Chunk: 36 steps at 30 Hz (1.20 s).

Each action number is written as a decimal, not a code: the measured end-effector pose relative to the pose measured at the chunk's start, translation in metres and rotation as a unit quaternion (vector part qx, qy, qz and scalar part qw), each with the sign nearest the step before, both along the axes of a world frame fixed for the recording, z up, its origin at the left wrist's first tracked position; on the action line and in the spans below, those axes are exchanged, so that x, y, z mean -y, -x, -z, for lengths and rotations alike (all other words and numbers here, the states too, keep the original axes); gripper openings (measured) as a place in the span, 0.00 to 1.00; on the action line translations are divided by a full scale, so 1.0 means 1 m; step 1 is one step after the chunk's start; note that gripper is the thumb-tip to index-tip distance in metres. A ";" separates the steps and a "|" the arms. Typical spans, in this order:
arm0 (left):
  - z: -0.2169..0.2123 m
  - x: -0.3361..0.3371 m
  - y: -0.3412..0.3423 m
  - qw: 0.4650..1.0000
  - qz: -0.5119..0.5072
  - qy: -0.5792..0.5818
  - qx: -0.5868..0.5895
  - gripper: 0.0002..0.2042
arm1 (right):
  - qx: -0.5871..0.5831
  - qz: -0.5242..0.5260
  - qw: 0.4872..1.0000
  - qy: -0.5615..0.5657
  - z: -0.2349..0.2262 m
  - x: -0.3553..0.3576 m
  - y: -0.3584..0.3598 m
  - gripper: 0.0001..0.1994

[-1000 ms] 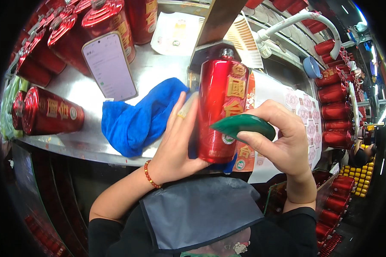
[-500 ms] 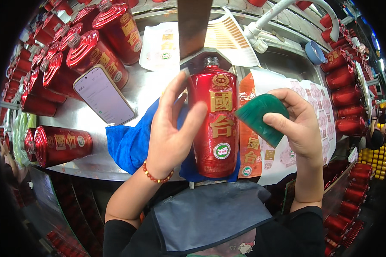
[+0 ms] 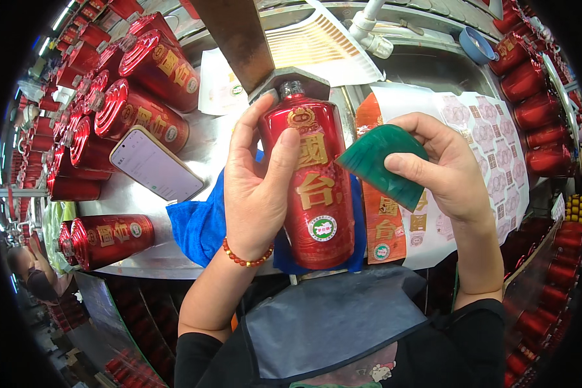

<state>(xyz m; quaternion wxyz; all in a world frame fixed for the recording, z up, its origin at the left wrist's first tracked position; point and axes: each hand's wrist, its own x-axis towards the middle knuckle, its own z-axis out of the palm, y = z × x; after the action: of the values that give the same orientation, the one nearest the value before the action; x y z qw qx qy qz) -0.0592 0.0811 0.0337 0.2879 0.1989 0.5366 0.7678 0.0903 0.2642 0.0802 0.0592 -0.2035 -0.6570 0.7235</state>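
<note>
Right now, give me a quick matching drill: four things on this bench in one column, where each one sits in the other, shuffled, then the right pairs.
Things:
1. red bottle
2. green scraper
3. phone
4. blue cloth

Places:
A. lying screen-up on the metal bench
B. pinched in the right hand
C. spread on the bench under the bottle
D. gripped by the left hand

Pairs: 1-D, 2-B, 3-A, 4-C

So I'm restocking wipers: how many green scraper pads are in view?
1: the green scraper pad is pinched in the right hand, beside the red bottle gripped by the left hand. Others may be hidden.
</note>
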 end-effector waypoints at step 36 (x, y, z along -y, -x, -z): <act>0.002 0.002 0.005 0.996 0.043 0.050 -0.064 0.36 | -0.152 -0.105 0.902 -0.390 -0.041 -0.021 0.082 0.12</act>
<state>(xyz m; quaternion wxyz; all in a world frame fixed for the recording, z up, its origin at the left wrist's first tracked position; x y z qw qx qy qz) -0.0640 0.0790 0.0315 0.2949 0.2558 0.5829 0.7126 0.0086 0.2851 0.1207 0.1563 0.0186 -0.8871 0.4339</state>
